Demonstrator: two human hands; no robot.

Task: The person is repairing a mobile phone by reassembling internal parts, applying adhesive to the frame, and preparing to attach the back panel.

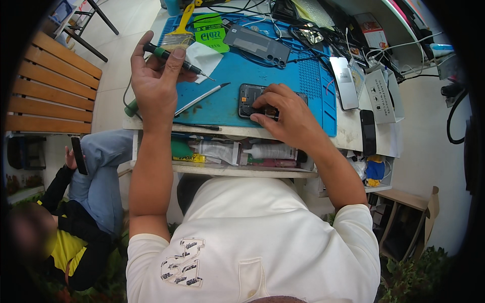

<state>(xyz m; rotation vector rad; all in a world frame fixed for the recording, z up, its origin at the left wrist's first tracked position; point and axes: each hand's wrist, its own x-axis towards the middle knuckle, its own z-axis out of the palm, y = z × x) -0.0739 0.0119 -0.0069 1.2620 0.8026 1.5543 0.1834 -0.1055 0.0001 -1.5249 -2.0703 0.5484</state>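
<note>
My left hand (155,76) is raised over the left of the blue work mat (217,108), closed round a screwdriver (174,59) with a green and black handle. Its thin metal tip points to the right, above the mat. An opened phone (247,94) lies on the mat with its inner parts showing. My right hand (285,113) rests over it, thumb and fingers bent together at its inside. What they pinch there is hidden. Between my hands lies a slim white pen-like tool (199,100) with a dark tip.
Behind are a grey phone back (257,44), a yellow-handled brush (179,35), a green card (209,33), white paper (206,58) and tangled cables. Phones (343,83) and a white box (381,96) stand right. An open drawer (242,171) holds tubes. A seated person (83,202) is at left.
</note>
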